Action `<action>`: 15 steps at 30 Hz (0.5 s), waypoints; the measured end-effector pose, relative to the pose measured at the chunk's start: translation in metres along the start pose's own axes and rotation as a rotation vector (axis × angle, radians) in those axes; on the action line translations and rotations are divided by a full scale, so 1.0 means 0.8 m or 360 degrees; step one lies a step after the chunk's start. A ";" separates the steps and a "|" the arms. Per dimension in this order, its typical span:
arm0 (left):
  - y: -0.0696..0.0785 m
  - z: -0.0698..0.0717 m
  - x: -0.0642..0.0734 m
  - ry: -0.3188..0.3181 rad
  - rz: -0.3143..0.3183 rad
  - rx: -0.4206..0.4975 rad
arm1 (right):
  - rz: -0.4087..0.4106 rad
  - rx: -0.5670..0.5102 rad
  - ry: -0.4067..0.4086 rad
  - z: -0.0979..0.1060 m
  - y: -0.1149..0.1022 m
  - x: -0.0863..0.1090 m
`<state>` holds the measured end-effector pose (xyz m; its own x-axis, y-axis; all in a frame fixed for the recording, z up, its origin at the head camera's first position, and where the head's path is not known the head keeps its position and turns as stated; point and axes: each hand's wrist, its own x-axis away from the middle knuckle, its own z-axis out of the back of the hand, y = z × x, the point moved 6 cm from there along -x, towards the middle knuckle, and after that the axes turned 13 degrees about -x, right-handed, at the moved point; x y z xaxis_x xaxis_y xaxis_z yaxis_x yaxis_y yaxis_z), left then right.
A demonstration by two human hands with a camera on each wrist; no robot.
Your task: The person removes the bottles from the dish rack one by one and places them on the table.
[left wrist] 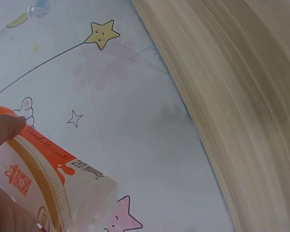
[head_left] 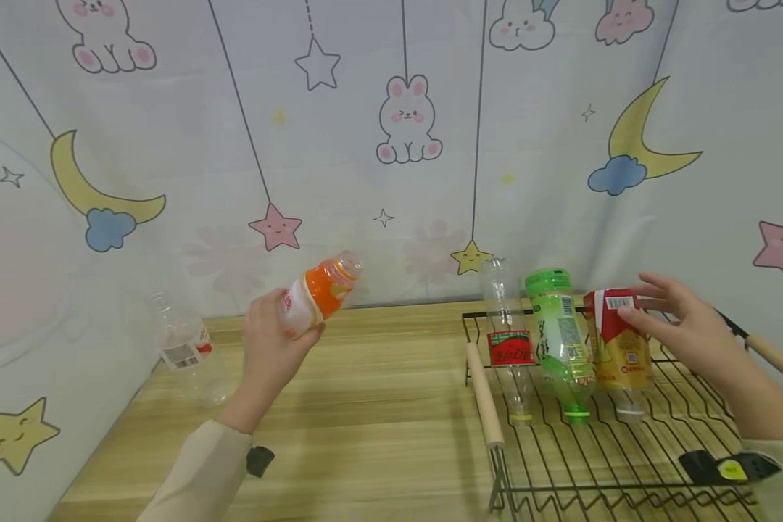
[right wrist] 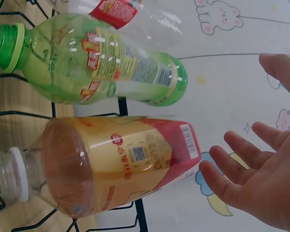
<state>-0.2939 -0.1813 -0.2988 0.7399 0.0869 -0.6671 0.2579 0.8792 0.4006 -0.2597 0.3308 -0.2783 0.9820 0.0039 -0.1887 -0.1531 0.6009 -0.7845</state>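
Note:
My left hand (head_left: pixel 269 348) grips a clear plastic bottle with an orange and white label (head_left: pixel 317 293), held tilted above the table with its open neck up to the right. In the left wrist view, the thumb and fingers wrap round that bottle (left wrist: pixel 53 179). My right hand (head_left: pixel 688 326) is beside the base of an upside-down bottle with a red and yellow label (head_left: pixel 620 341). Its fingers are spread and hold nothing in the right wrist view. An upside-down green bottle (head_left: pixel 561 341) and a clear bottle with a red label (head_left: pixel 510 348) stand beside it.
The three inverted bottles stand in a black wire rack (head_left: pixel 561 464) with wooden handles (head_left: pixel 485 395). On the left of the wooden table (head_left: pixel 378 406) stands another clear bottle (head_left: pixel 185 348). A patterned cloth (head_left: pixel 378 254) hangs behind the table.

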 end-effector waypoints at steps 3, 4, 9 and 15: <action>-0.010 -0.004 -0.002 -0.0053 0.0091 0.0015 | -0.0033 -0.0047 0.0042 0.004 0.009 -0.002; -0.013 -0.005 -0.002 -0.0067 0.0120 0.0023 | -0.0040 -0.0056 0.0053 0.005 0.011 -0.003; -0.025 -0.008 -0.002 -0.0101 0.0211 0.0057 | -0.0072 -0.0085 0.0082 0.008 0.021 -0.006; -0.035 -0.013 0.001 -0.0128 0.0276 0.0087 | -0.0123 -0.0072 0.0084 0.007 0.032 -0.007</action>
<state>-0.3070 -0.2012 -0.3168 0.8230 0.1953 -0.5334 0.1539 0.8272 0.5404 -0.2682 0.3507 -0.2940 0.9841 -0.0838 -0.1567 -0.0833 0.5614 -0.8234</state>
